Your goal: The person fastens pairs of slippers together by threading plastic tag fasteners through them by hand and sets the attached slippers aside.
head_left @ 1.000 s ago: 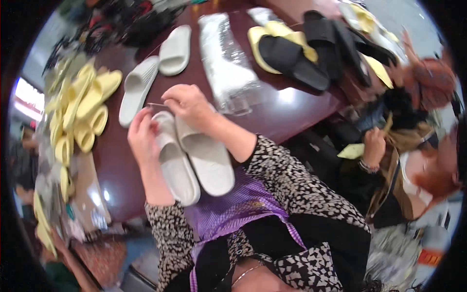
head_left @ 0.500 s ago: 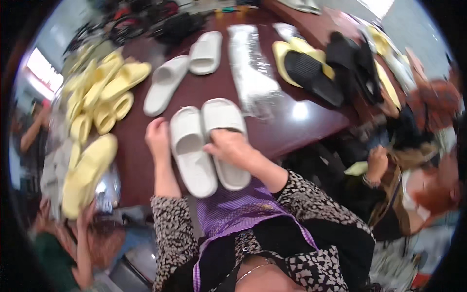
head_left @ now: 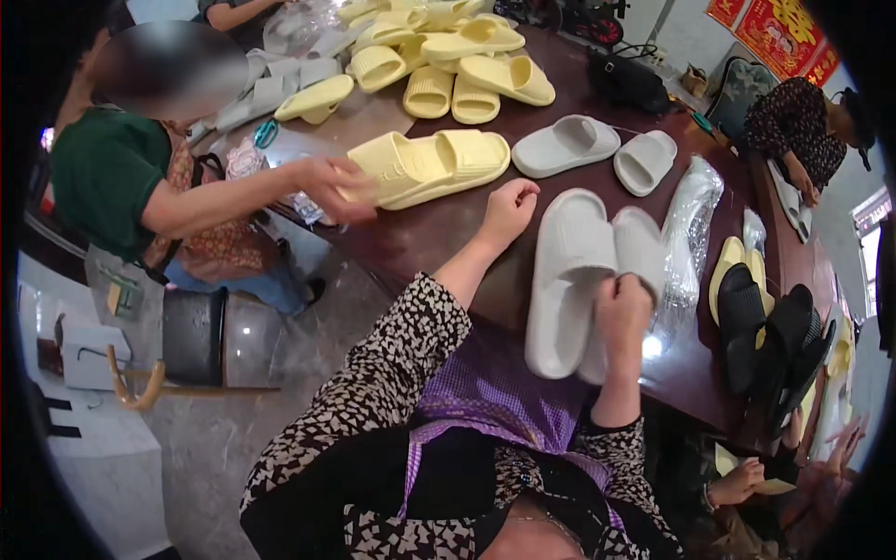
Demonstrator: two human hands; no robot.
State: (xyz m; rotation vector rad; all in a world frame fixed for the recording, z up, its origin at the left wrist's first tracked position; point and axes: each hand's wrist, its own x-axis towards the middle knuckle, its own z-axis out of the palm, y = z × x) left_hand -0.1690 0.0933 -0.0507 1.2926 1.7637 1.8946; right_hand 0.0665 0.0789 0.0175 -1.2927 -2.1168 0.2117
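A pair of light grey slide slippers stands at the table's near edge in front of me. The left slipper (head_left: 562, 313) overlaps the right slipper (head_left: 638, 245). My right hand (head_left: 623, 313) is closed at the inner edge of the left slipper, over the right one; its fingertips are partly hidden. Just left of the pair, my left hand (head_left: 510, 213) is held with curled fingers, apart from the slippers. Whether anything small is in it cannot be made out. Beyond lie another grey slipper (head_left: 566, 147) and its mate (head_left: 645, 161).
A co-worker's blurred hand (head_left: 336, 187) is at a pair of yellow slippers (head_left: 434, 168). Behind is a heap of yellow slippers (head_left: 448, 56). Clear plastic wrapping (head_left: 689, 233) lies to the right, then black slippers (head_left: 744, 327). More people sit around the table (head_left: 420, 245).
My view has swung left, so the scene sits further right. My right hand has moved from the right slipper's strap opening to the left slipper's inner edge. The left hand stays curled.
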